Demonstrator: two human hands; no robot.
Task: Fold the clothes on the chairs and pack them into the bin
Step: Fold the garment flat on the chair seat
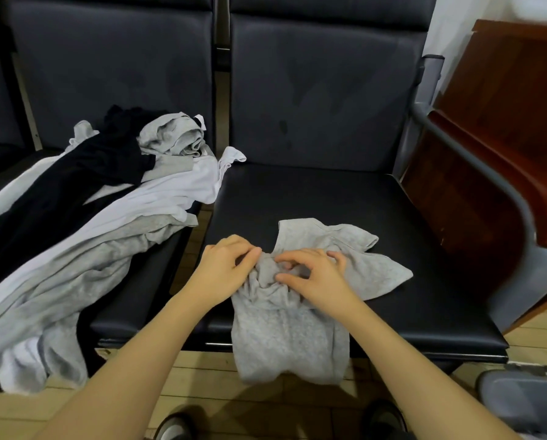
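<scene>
While bunched at the seat's front edge, gray shirt (284,315) pinched by left hand (224,271) and right hand (313,277), fingers curled. Hanging over that edge. Clothes pile (84,198) on left chair (145,300).

Pale plank floor (202,404) — reddish wooden cabinet (500,128) (right).

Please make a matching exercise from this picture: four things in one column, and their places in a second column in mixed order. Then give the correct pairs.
Things:
1. gray garment
2. pile of clothes
3. gray bin
4. wooden furniture

Places:
A. on the floor, lower right corner
B. on the left chair seat, hanging toward the floor
C. under both hands, on the right chair seat
D. beyond the right chair's armrest

Pairs: 1-C, 2-B, 3-A, 4-D
</scene>
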